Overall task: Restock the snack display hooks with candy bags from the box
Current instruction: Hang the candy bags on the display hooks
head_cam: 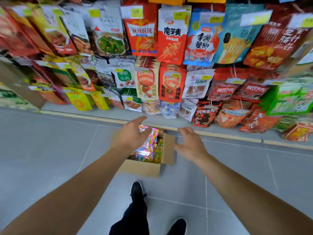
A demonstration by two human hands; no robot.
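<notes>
An open cardboard box (pixel 144 167) stands on the grey floor in front of the snack display. Colourful candy bags (pixel 149 146), pink and yellow, fill it. My left hand (pixel 133 133) hovers over the box's left side with its fingers spread and holds nothing. My right hand (pixel 189 141) hangs just right of the box's raised flap (pixel 168 148), fingers relaxed and empty. The snack display (pixel 169 48) rises behind the box, its hooks packed with hanging snack bags.
The display's low base ledge (pixel 220 133) with a yellow edge strip runs across behind the box. Low-hanging bags (pixel 205 114) reach near the floor at right. My black shoes (pixel 137 189) stand on the grey floor tiles just behind the box.
</notes>
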